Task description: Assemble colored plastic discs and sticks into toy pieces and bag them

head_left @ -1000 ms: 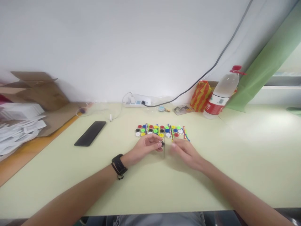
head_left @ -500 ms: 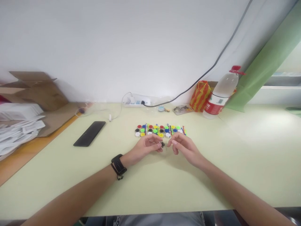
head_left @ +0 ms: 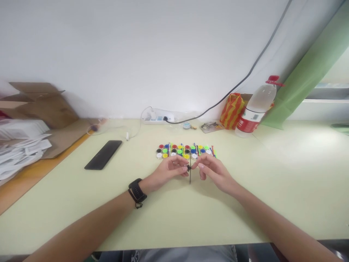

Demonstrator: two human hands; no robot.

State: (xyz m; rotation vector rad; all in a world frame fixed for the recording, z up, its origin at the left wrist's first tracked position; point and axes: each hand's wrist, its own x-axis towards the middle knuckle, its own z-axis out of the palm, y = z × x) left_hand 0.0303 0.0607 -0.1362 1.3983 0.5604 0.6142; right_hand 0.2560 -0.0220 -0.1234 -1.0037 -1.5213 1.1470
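Observation:
Between the thumb and fingertips of my left hand [head_left: 177, 168], which wears a ring, is a small black knobby piece [head_left: 188, 167]. A thin dark bar [head_left: 190, 178] crosses at its right side, pointing toward and away from me. My right hand [head_left: 211, 168] is just right of the bar, fingers bent and apart, holding nothing I can see. Its index fingertip is close to the bar; I cannot tell whether they touch. Behind both hands lie rows of small coloured discs [head_left: 180, 147] with thin coloured sticks [head_left: 213, 151] among them, partly hidden by my fingers.
A black phone [head_left: 103, 155] lies to the left, near a white cable [head_left: 127, 136]. Against the wall are a power strip [head_left: 158, 118], a striped bag [head_left: 231, 111] and a large bottle [head_left: 255, 109]. Cardboard [head_left: 49, 105] and white stacked pieces [head_left: 21, 145] fill the far left.
The thin bar, a faint blur before, now shows sharply, lined up away from me. My right index finger has shifted slightly left toward the black piece. The left hand is nearly still.

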